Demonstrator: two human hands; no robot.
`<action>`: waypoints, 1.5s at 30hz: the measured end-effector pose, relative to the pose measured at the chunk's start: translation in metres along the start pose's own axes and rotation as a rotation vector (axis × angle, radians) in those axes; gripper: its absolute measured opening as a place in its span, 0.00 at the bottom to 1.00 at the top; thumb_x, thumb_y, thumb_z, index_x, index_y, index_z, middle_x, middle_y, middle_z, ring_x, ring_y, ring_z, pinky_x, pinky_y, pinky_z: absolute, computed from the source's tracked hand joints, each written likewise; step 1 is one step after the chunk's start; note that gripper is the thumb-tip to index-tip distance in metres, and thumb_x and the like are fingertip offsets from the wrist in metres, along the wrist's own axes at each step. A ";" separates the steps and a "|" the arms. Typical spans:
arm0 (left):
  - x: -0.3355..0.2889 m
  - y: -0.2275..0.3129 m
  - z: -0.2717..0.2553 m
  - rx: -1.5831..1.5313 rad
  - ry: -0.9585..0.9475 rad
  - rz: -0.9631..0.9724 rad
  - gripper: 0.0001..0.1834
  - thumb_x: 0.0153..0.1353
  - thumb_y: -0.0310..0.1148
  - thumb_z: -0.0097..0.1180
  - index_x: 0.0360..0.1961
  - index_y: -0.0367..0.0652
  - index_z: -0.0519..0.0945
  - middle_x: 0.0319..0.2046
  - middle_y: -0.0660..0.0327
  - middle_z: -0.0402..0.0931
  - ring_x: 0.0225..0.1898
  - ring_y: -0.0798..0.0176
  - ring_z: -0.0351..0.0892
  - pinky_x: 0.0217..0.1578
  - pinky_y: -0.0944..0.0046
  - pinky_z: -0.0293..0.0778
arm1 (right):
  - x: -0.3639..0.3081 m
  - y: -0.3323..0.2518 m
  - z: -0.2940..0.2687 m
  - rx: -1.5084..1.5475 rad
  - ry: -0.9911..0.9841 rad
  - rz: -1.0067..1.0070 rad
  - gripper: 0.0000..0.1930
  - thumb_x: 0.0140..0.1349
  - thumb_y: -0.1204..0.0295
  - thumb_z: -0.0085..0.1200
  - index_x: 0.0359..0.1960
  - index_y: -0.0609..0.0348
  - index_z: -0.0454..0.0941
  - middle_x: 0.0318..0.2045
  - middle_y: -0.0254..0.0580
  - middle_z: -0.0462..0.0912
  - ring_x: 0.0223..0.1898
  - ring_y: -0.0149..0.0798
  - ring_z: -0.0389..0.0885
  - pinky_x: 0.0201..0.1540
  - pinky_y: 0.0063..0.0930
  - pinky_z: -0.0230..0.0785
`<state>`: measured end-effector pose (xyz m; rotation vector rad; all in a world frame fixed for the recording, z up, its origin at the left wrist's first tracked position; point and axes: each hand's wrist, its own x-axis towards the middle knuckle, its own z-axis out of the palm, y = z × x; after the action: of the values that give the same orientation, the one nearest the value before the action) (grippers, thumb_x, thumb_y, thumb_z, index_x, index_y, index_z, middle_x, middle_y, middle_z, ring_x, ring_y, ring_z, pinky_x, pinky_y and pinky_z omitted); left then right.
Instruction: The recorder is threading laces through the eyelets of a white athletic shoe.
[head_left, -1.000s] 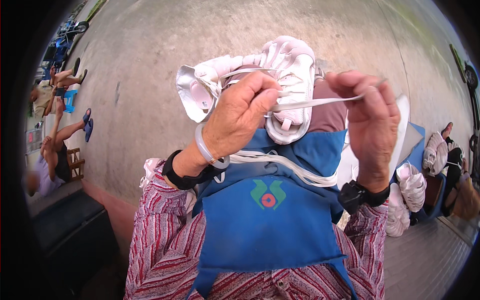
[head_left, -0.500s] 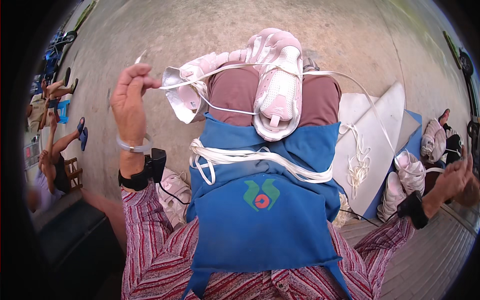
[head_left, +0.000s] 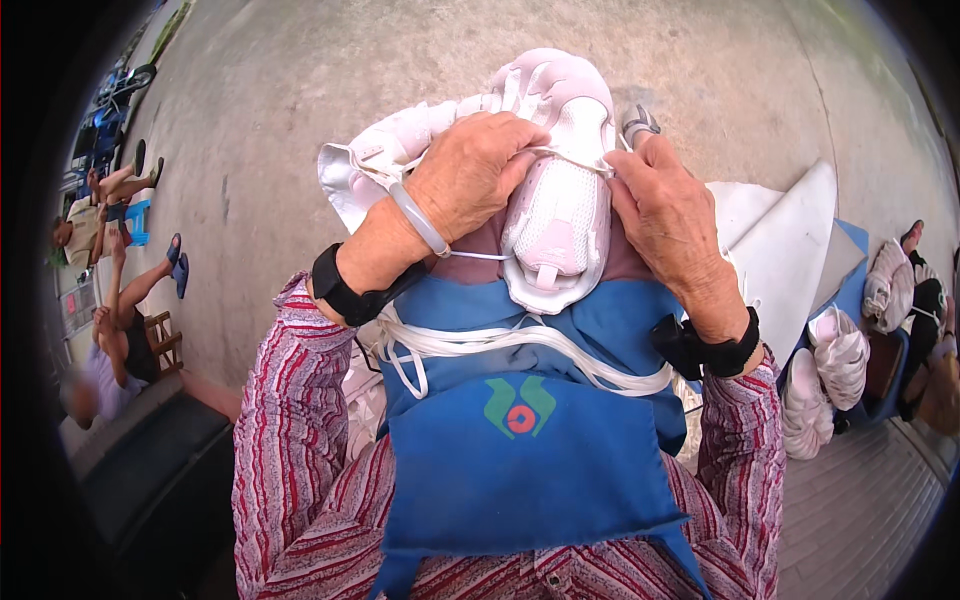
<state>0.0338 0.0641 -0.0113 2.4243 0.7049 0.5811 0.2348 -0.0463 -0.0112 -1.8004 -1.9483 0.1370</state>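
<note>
A wide stretch of grey concrete ground fills the view beyond my knees. Over my lap lies a blue apron with a small green and red emblem, and a bundle of white laces crosses its upper edge. On my knees rests a white and pale pink sneaker, sole side away from me, toe pointing outward. Its partner shoe lies just to the left, partly under my wrist. My left hand is curled over the left side of the sneaker, fingers closed on a thin white lace drawn across the shoe. My right hand presses against the sneaker's right side, fingers bent around the same lace. To my right, more pale sneakers sit beside a white sheet. At far left, other people sit near a low stool.
</note>
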 end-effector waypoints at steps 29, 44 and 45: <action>-0.004 -0.001 -0.007 -0.210 -0.220 -0.166 0.11 0.62 0.34 0.57 0.40 0.37 0.81 0.30 0.59 0.80 0.30 0.65 0.78 0.33 0.66 0.73 | -0.012 0.019 -0.005 -0.021 -0.084 -0.149 0.05 0.57 0.73 0.55 0.35 0.56 0.77 0.31 0.38 0.75 0.30 0.44 0.80 0.31 0.34 0.73; 0.022 0.007 -0.007 -0.296 -0.546 -0.569 0.15 0.62 0.38 0.50 0.24 0.37 0.74 0.18 0.70 0.64 0.21 0.75 0.59 0.23 0.70 0.59 | -0.017 0.001 -0.004 0.382 -0.116 0.051 0.08 0.59 0.71 0.55 0.28 0.63 0.78 0.23 0.50 0.77 0.29 0.52 0.77 0.34 0.40 0.68; 0.021 0.008 -0.009 -0.339 -0.554 -0.609 0.15 0.62 0.39 0.51 0.25 0.38 0.75 0.18 0.71 0.65 0.21 0.76 0.59 0.23 0.72 0.58 | -0.015 0.001 -0.007 0.380 -0.115 0.054 0.08 0.59 0.71 0.55 0.28 0.63 0.78 0.23 0.50 0.77 0.29 0.52 0.77 0.34 0.40 0.68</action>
<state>0.0476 0.0746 0.0056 1.7898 0.9405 -0.2001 0.2386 -0.0628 -0.0095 -1.6196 -1.8005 0.5986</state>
